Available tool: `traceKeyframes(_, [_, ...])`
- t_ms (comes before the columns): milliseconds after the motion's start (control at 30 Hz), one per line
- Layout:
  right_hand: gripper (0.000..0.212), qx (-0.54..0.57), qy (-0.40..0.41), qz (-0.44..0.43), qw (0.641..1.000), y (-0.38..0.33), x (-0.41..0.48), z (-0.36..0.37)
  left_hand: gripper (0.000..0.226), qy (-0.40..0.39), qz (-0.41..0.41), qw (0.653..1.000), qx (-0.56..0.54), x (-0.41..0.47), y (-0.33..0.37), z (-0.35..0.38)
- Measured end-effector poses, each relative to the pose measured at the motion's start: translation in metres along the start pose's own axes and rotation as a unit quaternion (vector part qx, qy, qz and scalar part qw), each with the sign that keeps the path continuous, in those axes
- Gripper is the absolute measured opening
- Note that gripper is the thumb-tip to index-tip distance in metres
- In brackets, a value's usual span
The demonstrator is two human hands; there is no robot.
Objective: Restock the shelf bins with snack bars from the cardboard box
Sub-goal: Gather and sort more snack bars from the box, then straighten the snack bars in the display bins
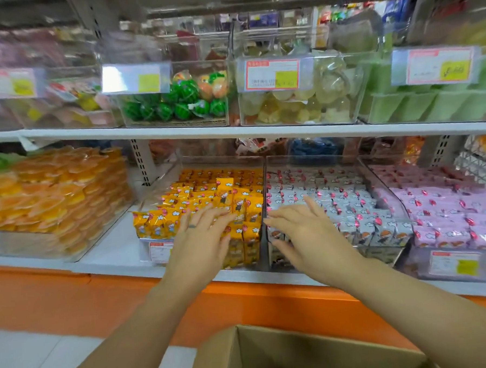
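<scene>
A clear bin [163, 188] on the lower shelf is full of yellow snack bars [208, 191]. Right of it, a second clear bin [382, 182] holds grey-white snack bars [321, 191]. My left hand [202, 239], with a ring on one finger, hovers flat with straight fingers over the front of the yellow bars. My right hand [306, 231] is spread open over the front left of the grey-white bars. Neither hand holds anything. The open cardboard box [273, 356] sits below my arms at the bottom edge; its inside is hidden.
A third bin of pink snack bars [448, 209] stands at the right. Stacked orange jelly cups [53, 193] fill a bin at the left. The upper shelf [233, 129] carries bins of green, yellow and pale sweets. An orange base panel [73, 299] runs below the shelf.
</scene>
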State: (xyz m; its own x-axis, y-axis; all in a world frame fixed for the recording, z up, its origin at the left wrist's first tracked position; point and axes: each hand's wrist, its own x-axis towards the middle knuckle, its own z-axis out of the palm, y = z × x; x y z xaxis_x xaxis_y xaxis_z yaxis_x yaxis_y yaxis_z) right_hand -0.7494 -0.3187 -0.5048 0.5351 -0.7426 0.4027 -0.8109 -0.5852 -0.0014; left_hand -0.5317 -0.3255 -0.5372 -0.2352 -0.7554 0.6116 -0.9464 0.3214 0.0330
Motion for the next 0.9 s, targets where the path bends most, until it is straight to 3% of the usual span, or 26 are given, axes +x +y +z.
traceKeyframes(267, [0.023,-0.093,-0.021,-0.056,0.994,-0.010,0.052,0.036,0.027,-0.019,0.017,0.999,-0.026,0.008,-0.024,0.019])
traceKeyframes(333, [0.013,-0.108,-0.009,-0.062,0.992,-0.006,0.064,0.037,0.029,-0.080,0.029,0.996,-0.026,0.020,-0.027,0.017])
traceKeyframes(433, [0.021,-0.097,-0.034,-0.057,0.993,-0.002,0.073,0.041,0.036,-0.206,0.022,0.977,-0.057,0.037,-0.030,0.009])
traceKeyframes(533, [0.011,-0.089,-0.037,-0.082,0.992,-0.004,0.067,0.048,0.035,-0.273,0.044,0.960,-0.046,0.048,-0.028,0.002])
traceKeyframes(700, [0.021,-0.080,-0.054,-0.091,0.991,0.002,0.066,0.044,0.033,-0.339,0.042,0.936,-0.078,0.061,-0.028,-0.004])
traceKeyframes(800, [0.023,-0.037,-0.024,-0.086,0.995,-0.002,0.065,0.045,0.034,-0.359,0.038,0.927,-0.104,0.063,-0.033,-0.006])
traceKeyframes(900, [0.019,-0.051,-0.026,-0.057,0.997,-0.007,0.060,0.049,0.031,-0.360,0.038,0.930,-0.064,0.066,-0.029,-0.004])
